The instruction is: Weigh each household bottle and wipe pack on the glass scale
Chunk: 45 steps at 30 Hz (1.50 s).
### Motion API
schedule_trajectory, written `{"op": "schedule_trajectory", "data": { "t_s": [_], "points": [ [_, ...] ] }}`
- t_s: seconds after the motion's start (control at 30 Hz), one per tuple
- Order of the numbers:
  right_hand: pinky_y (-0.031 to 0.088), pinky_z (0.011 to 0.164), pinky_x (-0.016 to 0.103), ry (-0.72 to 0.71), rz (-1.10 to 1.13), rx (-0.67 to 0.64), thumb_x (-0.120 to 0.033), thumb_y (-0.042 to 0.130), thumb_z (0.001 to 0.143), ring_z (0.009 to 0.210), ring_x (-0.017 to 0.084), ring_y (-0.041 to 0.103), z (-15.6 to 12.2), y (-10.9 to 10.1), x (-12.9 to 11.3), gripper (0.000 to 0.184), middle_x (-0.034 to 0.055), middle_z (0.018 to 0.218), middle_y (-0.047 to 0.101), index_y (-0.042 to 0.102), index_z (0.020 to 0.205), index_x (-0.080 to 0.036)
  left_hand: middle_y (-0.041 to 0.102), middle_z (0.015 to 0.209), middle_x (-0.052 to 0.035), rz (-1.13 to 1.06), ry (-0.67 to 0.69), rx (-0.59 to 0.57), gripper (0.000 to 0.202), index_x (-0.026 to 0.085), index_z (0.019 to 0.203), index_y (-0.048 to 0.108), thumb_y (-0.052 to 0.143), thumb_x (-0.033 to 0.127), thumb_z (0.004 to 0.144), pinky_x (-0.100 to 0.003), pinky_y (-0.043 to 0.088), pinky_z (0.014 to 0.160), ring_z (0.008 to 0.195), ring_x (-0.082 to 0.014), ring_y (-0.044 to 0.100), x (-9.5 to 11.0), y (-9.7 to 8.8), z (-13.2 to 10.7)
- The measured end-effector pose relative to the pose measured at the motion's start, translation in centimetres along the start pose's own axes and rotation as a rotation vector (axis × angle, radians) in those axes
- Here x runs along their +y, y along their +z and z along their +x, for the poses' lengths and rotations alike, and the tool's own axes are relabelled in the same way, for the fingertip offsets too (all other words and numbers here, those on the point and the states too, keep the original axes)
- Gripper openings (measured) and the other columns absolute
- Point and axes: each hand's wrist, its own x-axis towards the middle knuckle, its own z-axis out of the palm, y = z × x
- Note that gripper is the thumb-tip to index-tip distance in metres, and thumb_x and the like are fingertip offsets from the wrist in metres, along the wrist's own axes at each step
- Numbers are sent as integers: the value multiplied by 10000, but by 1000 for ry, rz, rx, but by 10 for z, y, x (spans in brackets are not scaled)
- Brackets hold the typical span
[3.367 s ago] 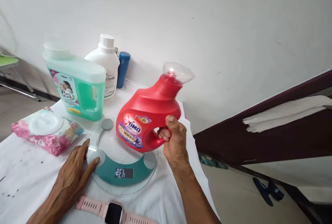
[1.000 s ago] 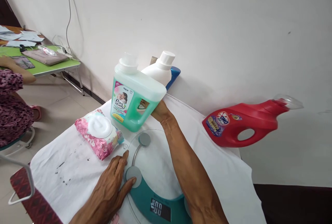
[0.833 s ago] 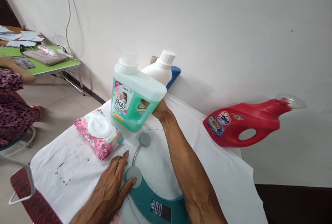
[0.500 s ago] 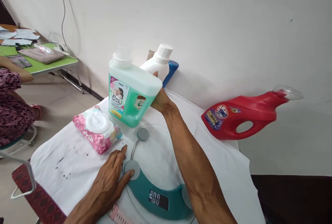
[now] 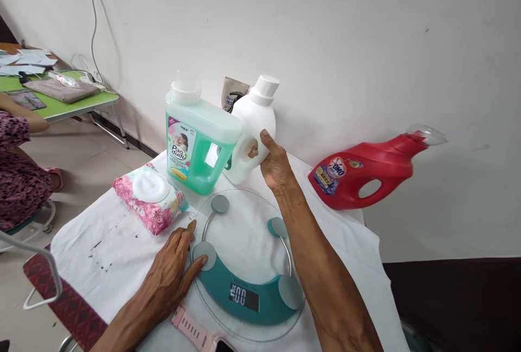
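Observation:
My right hand [image 5: 277,163] is closed around the handle of a white bottle [image 5: 251,115] with a white screw cap, tilted slightly to the right behind the glass scale. My left hand [image 5: 173,262] rests with fingers stretched out on the left edge of the scale [image 5: 244,308], its thumb on a grey round pad. The scale's display shows zeros. A green Pao dudu bottle [image 5: 185,103] stands left of the white bottle and hides part of it. Left of it lies a pink wet-wipes pack [image 5: 150,200].
A red OMO bottle [image 5: 350,173] leans against the wall at the right. Behind the white bottle is a tan pouch [image 5: 233,88]. A pink-strapped watch [image 5: 195,330] lies near the front. At the far left a person [image 5: 16,173] sits by a green table [image 5: 77,103].
My right hand has drawn the white bottle out to the right from behind the green bottle. The tan pouch shows more now, and the blue object behind is hidden. My left hand stayed on the scale.

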Motion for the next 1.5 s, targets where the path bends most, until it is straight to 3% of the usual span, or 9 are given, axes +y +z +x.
{"op": "schedule_trajectory", "data": {
  "t_s": [0.17, 0.37, 0.67, 0.77, 0.9, 1.0, 1.1, 1.3, 1.5],
  "points": [
    [315, 466, 264, -118, -29, 357, -704, 914, 589, 478, 83, 347, 13, 0, 11, 638, -91, 491, 368, 462, 588, -254, 671, 1244, -134, -16, -22, -8, 604, 248, 1647, 352, 508, 445, 1097, -483, 648, 935, 1122, -292, 707, 5, -3, 1],
    [234, 401, 245, -166, 40, 515, -620, 871, 595, 450, 68, 317, 5, -4, -5, 529, -98, 520, 380, 495, 641, -251, 672, 1234, -126, -26, -38, -6, 602, 264, 1654, 338, 514, 409, 1096, -460, 646, 932, 1108, -279, 710, 9, -5, 0],
    [117, 388, 291, -425, -120, 346, -650, 803, 640, 381, 48, 198, -77, -24, -81, 477, -95, 527, 313, 518, 675, -269, 644, 1278, -166, -1, 11, -63, 599, 183, 1637, 328, 494, 404, 1106, -496, 622, 966, 1204, -311, 668, 14, -14, 5],
    [102, 398, 290, -389, -140, 425, -629, 803, 664, 397, 46, 186, -119, -25, -87, 490, -74, 565, 323, 471, 660, -269, 634, 1281, -165, 5, 24, -65, 607, 184, 1634, 330, 508, 413, 1101, -516, 606, 986, 1210, -315, 655, 14, -15, 5],
    [101, 395, 263, -295, -156, 572, -643, 876, 567, 420, 36, 199, -169, -22, -81, 813, -48, 620, 355, 198, 629, -197, 627, 1265, -161, 21, 25, -96, 618, 162, 1614, 346, 531, 428, 1088, -525, 587, 1003, 1212, -318, 637, 13, -17, 6],
    [100, 368, 247, -229, -130, 580, -534, 835, 549, 409, 29, 197, -193, -22, -74, 748, -47, 630, 371, 171, 630, -199, 621, 1256, -157, 39, 29, -112, 618, 144, 1599, 344, 530, 437, 1087, -531, 572, 1015, 1210, -314, 624, 13, -18, 7],
    [127, 357, 227, -207, -106, 593, -464, 770, 537, 404, 28, 217, -205, -21, -67, 632, -55, 619, 359, 196, 609, -206, 613, 1266, -162, 50, 33, -121, 620, 133, 1590, 347, 535, 439, 1084, -533, 562, 1024, 1216, -314, 616, 13, -19, 9],
    [142, 371, 206, -249, -118, 553, -475, 788, 562, 401, 8, 238, -208, -16, -60, 617, -66, 638, 386, 235, 617, -208, 617, 1271, -175, 54, 48, -128, 598, 101, 1556, 376, 536, 431, 1084, -526, 543, 1058, 1241, -315, 610, 13, -21, 9],
    [196, 384, 242, -245, -183, 379, -764, 842, 611, 393, 31, 209, -205, -21, -54, 637, -102, 548, 308, 480, 666, -243, 618, 1279, -156, 44, 54, -138, 585, 141, 1555, 381, 550, 435, 1079, -521, 546, 1044, 1213, -300, 617, 14, -24, 9]
  ]
}}
